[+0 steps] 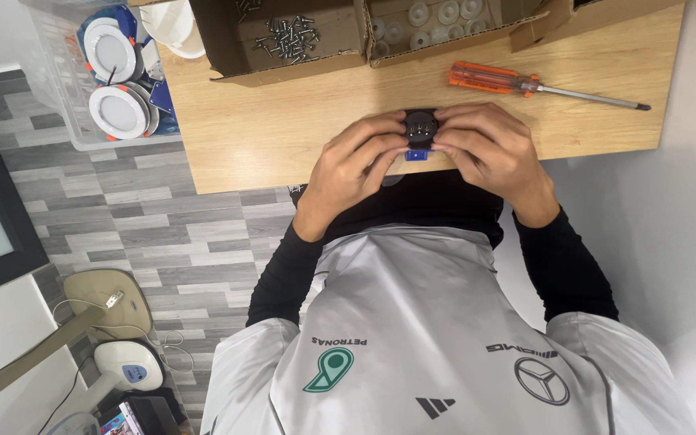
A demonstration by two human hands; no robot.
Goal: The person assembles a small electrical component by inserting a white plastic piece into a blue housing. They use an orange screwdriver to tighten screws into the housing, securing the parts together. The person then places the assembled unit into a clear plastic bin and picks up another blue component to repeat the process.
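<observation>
**Both hands pinched on a small black round part at the tabletop edge**

I see my left hand (354,163) and right hand (489,149) drawn together, fingertips clamped from either side on a small round black plastic part (420,127) with a little blue tab (417,155) below it. The part is held just above the near edge of the light wooden tabletop (283,129). I judge this as a fitting or aligning step, worked with the fingers alone. The orange-handled screwdriver (493,79) lies untouched beyond my right hand, and the open cardboard box of silver screws (287,36) sits farther back. A next move would need one hand to let go while the other keeps the part steady.
</observation>
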